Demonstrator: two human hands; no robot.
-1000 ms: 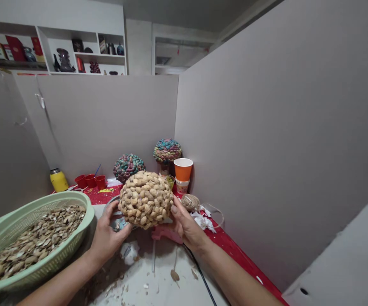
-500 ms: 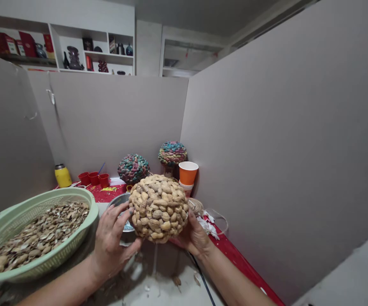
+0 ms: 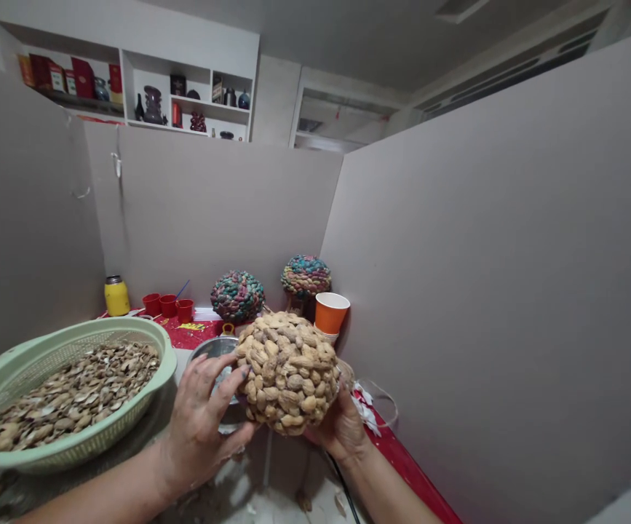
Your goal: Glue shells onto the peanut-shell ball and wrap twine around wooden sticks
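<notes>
A round ball covered in peanut shells (image 3: 289,372) is held up over the table between my two hands. My left hand (image 3: 203,415) touches its left side, fingertips on the shells and thumb beneath at the lower left. Around its right and lower right curls my right hand (image 3: 342,429), whose fingers are partly hidden behind the ball. A metal bowl (image 3: 214,348) sits partly hidden behind my left hand. Farther back are two painted shell-covered balls, one teal and purple (image 3: 237,296), the other multicoloured (image 3: 305,276).
On the left stands a green plastic basket (image 3: 167,349) filled with shells. A yellow jar (image 3: 116,296), several red cups (image 3: 168,305) and an orange paper cup (image 3: 331,313) line the back. Grey partitions (image 3: 490,276) enclose the table. Shell bits and a dark cable lie near my arms.
The view has shifted, so most things appear farther right and somewhat lower. Both hands keep hold of the peanut-shell ball, which looks slightly turned.
</notes>
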